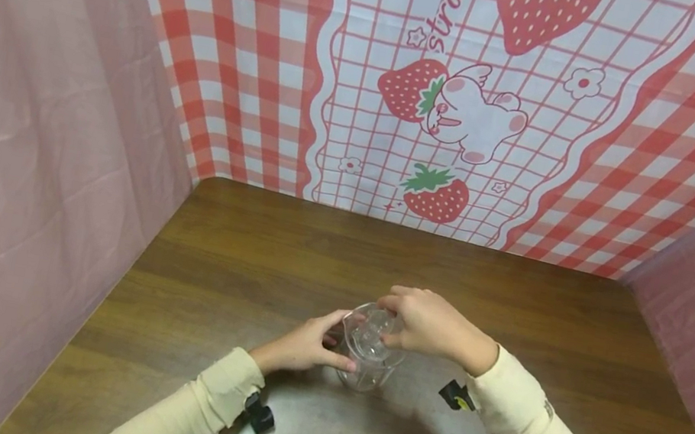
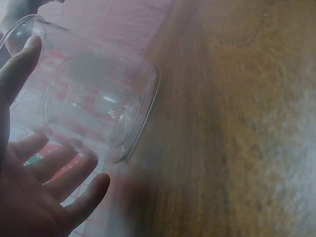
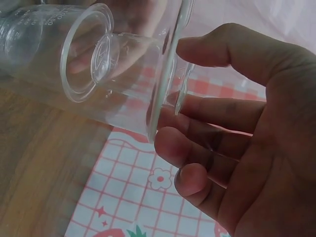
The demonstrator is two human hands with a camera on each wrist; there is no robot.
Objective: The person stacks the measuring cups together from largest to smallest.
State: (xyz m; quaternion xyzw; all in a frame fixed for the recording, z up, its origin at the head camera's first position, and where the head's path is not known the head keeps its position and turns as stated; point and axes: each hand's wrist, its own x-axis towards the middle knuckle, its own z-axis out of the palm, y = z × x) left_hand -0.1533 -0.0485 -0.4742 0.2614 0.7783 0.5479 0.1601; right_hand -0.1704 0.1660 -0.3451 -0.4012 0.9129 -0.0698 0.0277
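Observation:
A large clear glass beaker (image 1: 362, 379) stands near the middle of the table. My left hand (image 1: 306, 343) grips its side, thumb on the near face and fingers round the far side. Inside it sits a smaller clear beaker (image 3: 29, 37) with white graduation marks, low in the left wrist view's tilted glass. With thumb and fingers at the large beaker's mouth, my right hand (image 1: 429, 326) pinches the rim of a still smaller clear beaker (image 3: 182, 91). The base of that small beaker reaches down to the mouth of the graduated one.
The brown wood-grain table (image 1: 230, 251) has a bright sheen at its front. A red-and-white strawberry cloth (image 1: 375, 137) hangs behind it, and pink curtains (image 1: 37, 154) hang at both sides. Black straps (image 1: 259, 415) hang by the cream sleeves (image 1: 185, 405).

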